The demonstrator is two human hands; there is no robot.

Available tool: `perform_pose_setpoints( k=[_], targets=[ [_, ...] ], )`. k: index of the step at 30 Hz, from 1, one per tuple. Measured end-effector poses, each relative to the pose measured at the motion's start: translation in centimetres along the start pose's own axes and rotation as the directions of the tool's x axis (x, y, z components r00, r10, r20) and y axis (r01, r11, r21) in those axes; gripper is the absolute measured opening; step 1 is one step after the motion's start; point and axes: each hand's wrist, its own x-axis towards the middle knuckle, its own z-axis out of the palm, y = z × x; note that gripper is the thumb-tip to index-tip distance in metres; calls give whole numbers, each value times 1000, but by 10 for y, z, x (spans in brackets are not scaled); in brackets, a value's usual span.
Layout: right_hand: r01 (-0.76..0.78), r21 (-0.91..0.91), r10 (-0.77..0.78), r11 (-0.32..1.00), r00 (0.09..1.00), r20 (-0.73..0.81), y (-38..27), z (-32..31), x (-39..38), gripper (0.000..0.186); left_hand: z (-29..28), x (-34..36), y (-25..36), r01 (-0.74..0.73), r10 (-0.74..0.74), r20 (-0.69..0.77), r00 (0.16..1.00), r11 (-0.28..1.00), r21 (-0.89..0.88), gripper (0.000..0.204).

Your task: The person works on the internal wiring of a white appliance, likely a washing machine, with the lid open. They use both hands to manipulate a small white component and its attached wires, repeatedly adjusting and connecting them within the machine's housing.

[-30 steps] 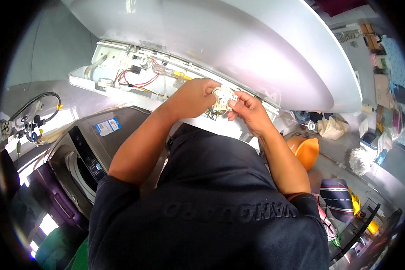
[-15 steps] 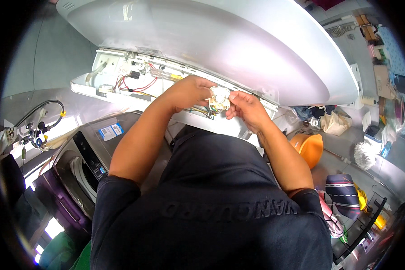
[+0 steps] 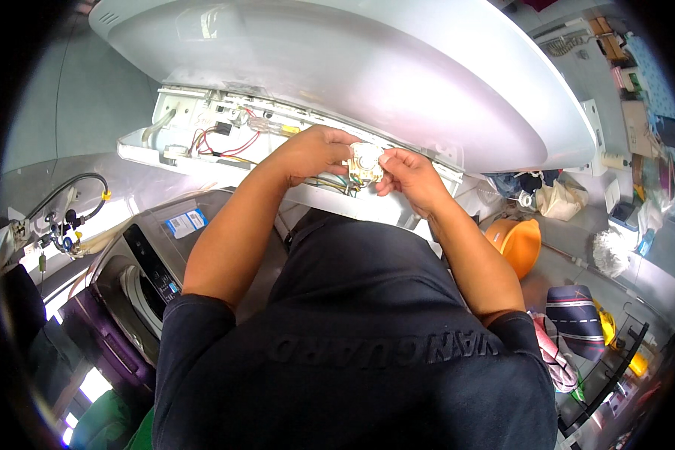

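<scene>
Both hands grip a small white plastic part with a round centre [image 3: 367, 159], held over the opened white panel [image 3: 236, 176]. Its left edge is pinched by the fingers of my left hand [image 3: 315, 155]. On the opposite edge, my right hand [image 3: 412, 180] closes thumb and fingers. Thin coloured wires [image 3: 356, 184] hang from the part's lower side; where they end is hidden behind my left hand and forearm. Inside the panel at left lie red wires [image 3: 240, 145], a black connector [image 3: 223, 128] and a clear-sleeved wire bundle [image 3: 262, 124].
A large pale lid [image 3: 337, 67] stands raised behind the panel. Down to the left is a front-loading washing machine [image 3: 146, 277], with a black hose [image 3: 67, 176] and valves beyond it. An orange basin [image 3: 519, 247] and a dark rack [image 3: 611, 386] stand at right.
The view has shifted very slightly. Both hands keep hold of the white part, which is tilted a little differently.
</scene>
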Motion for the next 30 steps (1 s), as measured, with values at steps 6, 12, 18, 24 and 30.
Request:
perform_pose_setpoints(
  k=[6,12,18,24,30],
  targets=[
    [-10,49,9,999,1000,18,-3,1,-2,22,-3,2,-5,2,-1,13,1000,1000,-16,39],
    [-3,49,1,999,999,35,1,-2,0,26,-3,2,-6,-12,13,31,999,999,-35,39],
    [-14,23,13,1000,999,29,3,-3,2,29,-1,-1,-2,-1,2,16,1000,999,-36,39],
    [-1,29,0,1000,999,40,-2,1,-2,28,-2,0,-4,0,0,10,1000,999,-51,39],
    [1,14,-1,1000,1000,27,1,0,-2,25,0,-1,-4,2,-1,9,1000,999,-55,39]
  ],
)
